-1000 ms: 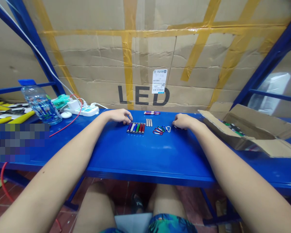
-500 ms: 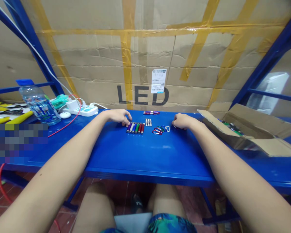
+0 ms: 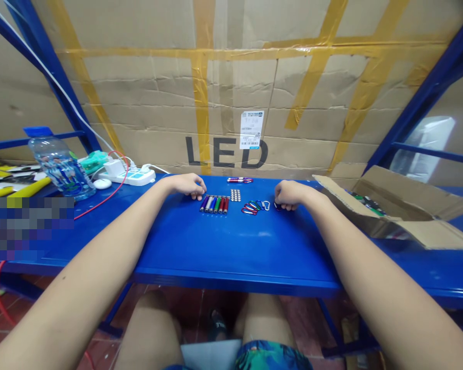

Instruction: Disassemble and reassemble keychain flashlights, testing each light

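Observation:
My left hand rests on the blue table, its loosely bent fingers just beyond the left end of a row of small metal tubes. The tubes lie side by side in purple, silver, blue, green and red, like small flashlight bodies. Beside them is a neat block of small silvery discs, like button cells. Several coloured carabiners lie in a slanted row further right. At the right end of that row, my right hand has its fingers closed on a dark carabiner, mostly hidden beneath them.
Red and purple metal tubes lie at the table's back. An open cardboard box with small parts stands right. To the left are a water bottle, a white power strip and a red cable. A large taped carton rises behind.
My left hand has drawn back slightly left, off the purple tube's end. My right hand has shifted a little nearer, and more of the dark carabiner shows under its fingers.

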A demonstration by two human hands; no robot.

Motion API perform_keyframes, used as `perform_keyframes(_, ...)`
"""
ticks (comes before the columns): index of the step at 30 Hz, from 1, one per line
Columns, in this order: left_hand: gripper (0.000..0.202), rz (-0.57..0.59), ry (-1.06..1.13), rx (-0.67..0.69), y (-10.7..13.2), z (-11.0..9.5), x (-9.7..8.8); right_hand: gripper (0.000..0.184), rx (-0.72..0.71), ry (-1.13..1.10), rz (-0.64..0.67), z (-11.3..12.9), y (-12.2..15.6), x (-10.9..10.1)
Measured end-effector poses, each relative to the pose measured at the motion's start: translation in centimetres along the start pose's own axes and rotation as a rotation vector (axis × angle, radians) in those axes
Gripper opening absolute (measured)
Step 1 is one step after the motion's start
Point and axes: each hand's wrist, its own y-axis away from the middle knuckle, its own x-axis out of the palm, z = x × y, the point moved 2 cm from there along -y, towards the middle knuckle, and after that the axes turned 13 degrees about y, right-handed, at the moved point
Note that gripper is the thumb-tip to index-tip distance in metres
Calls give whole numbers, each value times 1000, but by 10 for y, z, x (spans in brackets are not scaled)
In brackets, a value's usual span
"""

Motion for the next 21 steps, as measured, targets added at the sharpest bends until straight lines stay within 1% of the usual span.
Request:
perform_keyframes(3,38,-1,5,-1,-1,0,0,12,24,9,41,3,3,0)
perform_keyframes(6,38,1,6,-7,-2,1,0,14,45,-14,50,7,6,0)
perform_keyframes(12,40,-5,19,-22,-1,1,0,12,58,-44,50,15,9,2)
perform_keyframes(18,36,-9,18,-18,0,2,1,12,57,-62,51,16,9,2)
perform_keyframes(19,35,-31,17,-6,-1,3,1,12,57,-67,53,16,9,2)
perform_keyframes(20,32,-85,14,13,-3,3,0,11,55,-71,50,15,10,0)
perform_keyframes(21,30,-174,2,44,-6,2,0,11,53,-73,41,14,10,-1)
